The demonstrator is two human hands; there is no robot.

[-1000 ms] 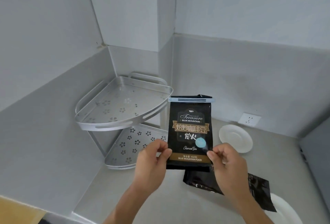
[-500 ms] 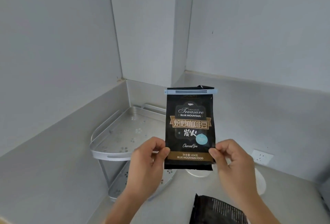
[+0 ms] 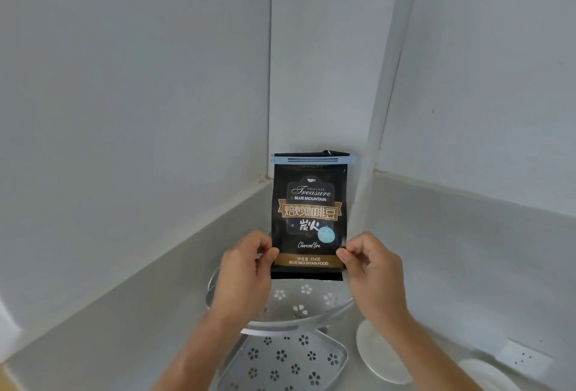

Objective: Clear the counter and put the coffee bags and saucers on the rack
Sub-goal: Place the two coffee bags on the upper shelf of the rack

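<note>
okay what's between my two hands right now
The coffee bag, upright in the head view: left hand pinches its lower left edge, right hand its lower right, above the rack's top shelf.

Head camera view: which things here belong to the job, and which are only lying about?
Belong to the job:
black coffee bag with pale blue clip, held by left hand and right hand
two-tier perforated metal corner rack
white round saucer

Only lying about:
white wall socket

coffee bag [image 3: 309,219]: 1 | saucer [image 3: 381,356]: 1 | rack [image 3: 290,356]: 1 | hands: 2
</note>
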